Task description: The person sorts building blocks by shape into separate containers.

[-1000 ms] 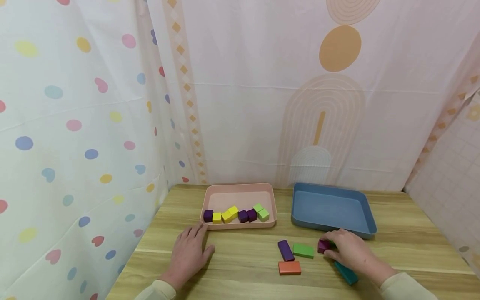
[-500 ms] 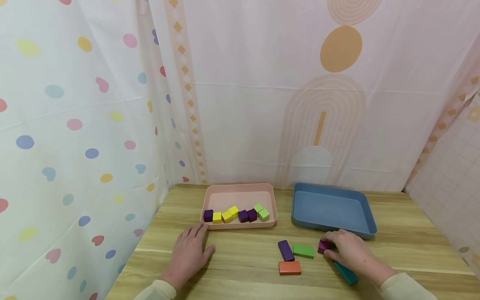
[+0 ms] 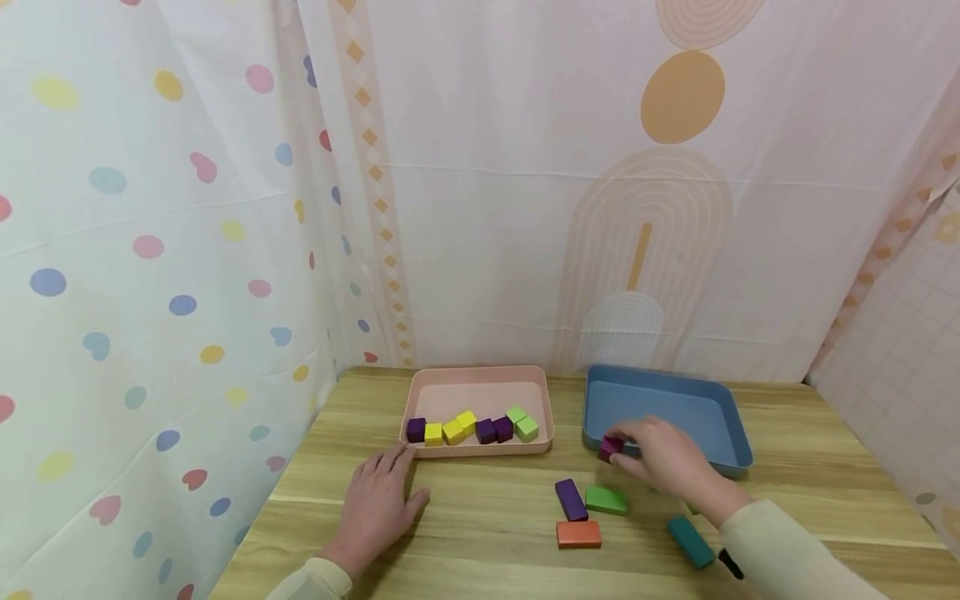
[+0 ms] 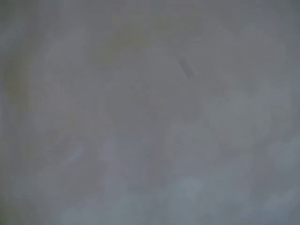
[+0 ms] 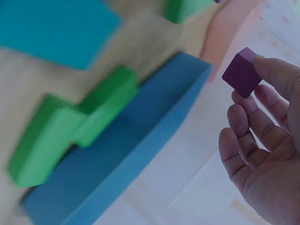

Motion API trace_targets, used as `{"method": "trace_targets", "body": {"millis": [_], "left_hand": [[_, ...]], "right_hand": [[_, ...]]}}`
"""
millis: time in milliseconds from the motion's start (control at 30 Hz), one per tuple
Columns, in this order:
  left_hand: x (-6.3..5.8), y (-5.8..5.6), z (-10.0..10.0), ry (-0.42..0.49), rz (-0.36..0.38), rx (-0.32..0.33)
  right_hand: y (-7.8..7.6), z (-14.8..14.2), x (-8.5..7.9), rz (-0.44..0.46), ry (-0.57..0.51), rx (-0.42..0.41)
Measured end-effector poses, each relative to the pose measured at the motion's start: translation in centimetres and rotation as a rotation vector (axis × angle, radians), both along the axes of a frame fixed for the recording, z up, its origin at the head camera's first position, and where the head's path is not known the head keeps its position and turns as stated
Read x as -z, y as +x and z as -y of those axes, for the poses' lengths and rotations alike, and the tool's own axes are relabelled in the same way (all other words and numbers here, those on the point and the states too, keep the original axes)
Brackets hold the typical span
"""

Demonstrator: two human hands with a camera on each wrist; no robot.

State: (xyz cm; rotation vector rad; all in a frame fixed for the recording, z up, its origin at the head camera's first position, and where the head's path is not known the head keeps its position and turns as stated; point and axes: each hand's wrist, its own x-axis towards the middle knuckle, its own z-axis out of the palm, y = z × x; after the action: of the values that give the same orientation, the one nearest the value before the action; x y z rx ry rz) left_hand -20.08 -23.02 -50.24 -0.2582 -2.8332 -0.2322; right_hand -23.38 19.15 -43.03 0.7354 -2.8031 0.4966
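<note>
Currently, the right hand pinches a small magenta-purple cube at the near left corner of a shallow blue rectangular tray, its grip narrowed to the cube's width between thumb and finger. The cube's edges look about equal, so a long axis cannot be told; the right wrist view shows it tilted, one corner toward the top of that view and another toward the bottom. Whether it touches the tray's wall is hard to judge. The left hand rests back upward on the wood-grained counter, fingers extended to the corner of a shallow pink tray bearing dark purple, yellow and light green cubes; what lies under its palm is hidden. A cream right sleeve partly covers a dark piece beside a teal rectangular block. By the right wrist, the head view gives only a green sliver, whereas the right wrist view reveals two blurred green blocks near the blue tray and cuts off the teal block at its edge. The left wrist view is an unreadable grey blur.
</note>
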Motion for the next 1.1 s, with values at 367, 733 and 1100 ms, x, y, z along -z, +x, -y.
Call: {"method": "trace_targets", "body": {"millis": [367, 733, 1100], "left_hand": [[0.1, 0.0, 0.2, -0.011, -0.004, -0.001], [-0.2, 0.0, 0.2, -0.001, -0.021, 0.014], [0.0, 0.1, 0.3, 0.002, -0.031, 0.020]], "right_hand": [[-4.5, 5.2, -1.2, 0.003, -0.002, 0.050], [-6.3, 9.1, -0.5, 0.061, 0.080, -0.036], [-6.3, 11.1, 0.5, 0.041, 0.160, -0.043]]}}
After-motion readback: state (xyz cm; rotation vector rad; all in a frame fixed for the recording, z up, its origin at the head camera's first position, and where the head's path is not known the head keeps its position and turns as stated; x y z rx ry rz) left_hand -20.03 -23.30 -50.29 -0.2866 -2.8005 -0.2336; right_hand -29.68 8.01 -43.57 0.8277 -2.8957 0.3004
